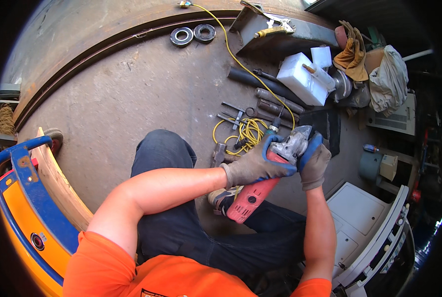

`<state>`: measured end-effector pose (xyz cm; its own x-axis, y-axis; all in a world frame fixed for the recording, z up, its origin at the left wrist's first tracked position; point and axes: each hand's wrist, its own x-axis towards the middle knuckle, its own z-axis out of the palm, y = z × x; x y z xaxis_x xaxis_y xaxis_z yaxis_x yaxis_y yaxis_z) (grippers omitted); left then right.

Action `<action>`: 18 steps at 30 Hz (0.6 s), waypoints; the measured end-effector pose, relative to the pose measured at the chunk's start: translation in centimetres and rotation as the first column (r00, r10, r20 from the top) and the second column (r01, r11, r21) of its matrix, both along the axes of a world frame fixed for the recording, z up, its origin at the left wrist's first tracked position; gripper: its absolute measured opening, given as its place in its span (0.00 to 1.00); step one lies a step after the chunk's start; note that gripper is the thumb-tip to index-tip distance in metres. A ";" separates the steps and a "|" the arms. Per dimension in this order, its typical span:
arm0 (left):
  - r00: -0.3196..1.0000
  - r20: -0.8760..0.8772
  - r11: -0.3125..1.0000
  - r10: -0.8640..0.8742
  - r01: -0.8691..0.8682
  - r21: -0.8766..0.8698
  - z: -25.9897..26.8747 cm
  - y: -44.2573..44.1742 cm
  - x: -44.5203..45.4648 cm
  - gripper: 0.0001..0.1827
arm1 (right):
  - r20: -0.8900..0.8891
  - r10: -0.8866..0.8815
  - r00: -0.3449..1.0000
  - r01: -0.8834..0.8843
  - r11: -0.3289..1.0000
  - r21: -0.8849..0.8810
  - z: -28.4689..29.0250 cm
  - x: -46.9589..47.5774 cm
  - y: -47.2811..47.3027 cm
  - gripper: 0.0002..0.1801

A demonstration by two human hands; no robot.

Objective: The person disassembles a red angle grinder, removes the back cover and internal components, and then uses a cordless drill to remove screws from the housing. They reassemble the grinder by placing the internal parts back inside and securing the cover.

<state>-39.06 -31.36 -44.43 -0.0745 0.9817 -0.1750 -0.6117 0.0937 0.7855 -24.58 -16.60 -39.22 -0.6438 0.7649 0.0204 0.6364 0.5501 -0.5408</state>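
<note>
A red angle grinder (251, 200) hangs at a tilt over my bent leg, its bare-metal gear head (292, 144) pointing away from me. My left hand (260, 161), in a grey glove with blue coating, grips the grinder's body just behind that head. On the other side my right hand (314, 161), gloved the same way, curls against the head's disc side. What its fingers press on is mostly hidden. Beyond my left hand lies a coiled yellow cord (251, 130), with a two-legged metal puller (235, 116) beside it. A hammer head (219, 154) shows near my knee.
Steel bars (280, 107) and a black tube (243, 75) lie ahead. White foam blocks (302, 80) stand at right, near leather gloves (352, 55). Two bearings (182, 36) rest by a steel rail. A blue-and-orange machine (39, 208) is at left, a white panel (358, 204) at right.
</note>
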 end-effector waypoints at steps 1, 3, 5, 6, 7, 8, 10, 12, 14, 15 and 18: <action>0.979 -0.188 0.997 0.073 -0.068 0.031 0.1 -0.2 0.2 0.48 | -0.009 0.036 0.999 -0.035 0.997 0.071 -0.2 -0.3 -0.1 0.18; 0.953 -0.296 0.998 0.061 -0.050 0.042 -0.3 0.0 -0.3 0.53 | -0.016 0.111 0.994 -0.105 0.971 0.213 -0.6 -1.5 -0.9 0.22; 0.898 -0.430 0.995 0.087 -0.054 0.088 -1.1 0.1 -0.9 0.53 | -0.155 -0.337 0.929 0.195 0.798 -0.570 0.7 -2.7 -2.2 0.28; 0.916 -0.392 0.993 0.082 -0.043 0.108 -1.3 0.3 -1.3 0.52 | -0.092 -0.393 0.915 0.232 0.698 -0.677 0.7 -2.4 -1.7 0.29; 0.939 -0.341 0.998 0.044 -0.029 0.049 -1.3 0.3 -1.3 0.52 | -0.022 -0.439 0.898 0.266 0.582 -0.768 0.7 -2.0 -1.2 0.29; 0.958 -0.287 1.000 0.008 -0.011 -0.009 -1.3 0.3 -1.3 0.51 | -0.033 -0.361 0.932 0.242 0.687 -0.685 0.8 -1.7 -0.9 0.29; 0.982 -0.187 0.997 -0.030 0.015 -0.081 -0.3 0.3 -1.8 0.49 | -0.041 -0.077 0.996 0.065 0.968 -0.244 0.7 -1.1 -0.4 0.28; 0.988 0.134 0.986 -0.075 0.094 -0.140 0.3 0.2 -2.2 0.47 | 0.024 0.255 0.967 -0.253 0.939 0.231 1.6 -2.0 -0.5 0.24; 0.923 0.378 0.989 -0.067 0.113 -0.100 -0.4 0.1 -1.8 0.46 | 0.074 0.301 0.951 -0.309 0.906 0.291 1.9 -2.2 -0.3 0.22; 0.926 0.370 0.989 -0.077 0.116 -0.086 -0.6 0.3 -1.6 0.46 | 0.105 0.322 0.941 -0.338 0.884 0.322 2.0 -2.0 0.0 0.22; 0.946 0.321 0.996 -0.052 0.071 -0.048 -0.5 0.4 -0.9 0.44 | 0.062 0.302 0.951 -0.303 0.875 0.378 1.5 -0.8 0.3 0.19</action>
